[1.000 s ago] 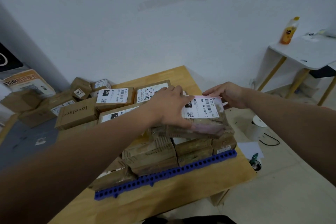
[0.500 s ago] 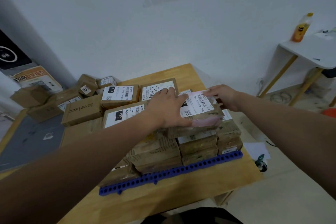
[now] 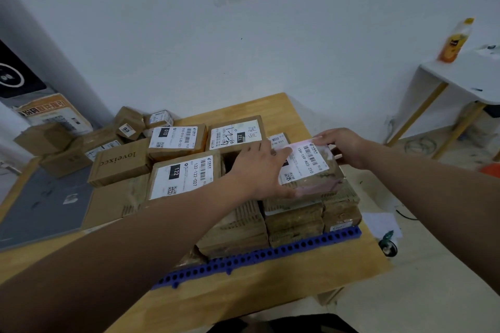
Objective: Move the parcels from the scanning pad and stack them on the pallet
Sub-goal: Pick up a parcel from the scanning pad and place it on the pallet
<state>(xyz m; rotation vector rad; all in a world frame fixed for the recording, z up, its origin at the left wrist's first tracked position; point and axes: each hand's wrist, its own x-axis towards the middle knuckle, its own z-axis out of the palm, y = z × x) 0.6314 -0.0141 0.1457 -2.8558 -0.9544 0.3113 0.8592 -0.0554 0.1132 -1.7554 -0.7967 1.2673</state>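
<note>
Okay, far L: grey scanning pad (image 3: pixel 46 205) lies flat on the tabletop (image 3: pixel 297 286), loose brown boxes (image 3: pixel 67 149) heaped behind it. Next over, a "loveixcc" box (image 3: pixel 119 163) sits just beside the labelled parcels (image 3: pixel 184 176) stacked on the blue pallet (image 3: pixel 270 254). Centre: L hand (image 3: pixel 259 170) covers the near-left part of the top parcel (image 3: pixel 311 167), fingers across its white label, thumb hooked on the front edge. That parcel's atop the stack at the pallet's R front corner. R hand (image 3: pixel 343 144) grips its far edge, fingers curled over. Far R: white side table (image 3: pixel 465 73) w/ an orange bottle (image 3: pixel 456 40) upright on it.
</note>
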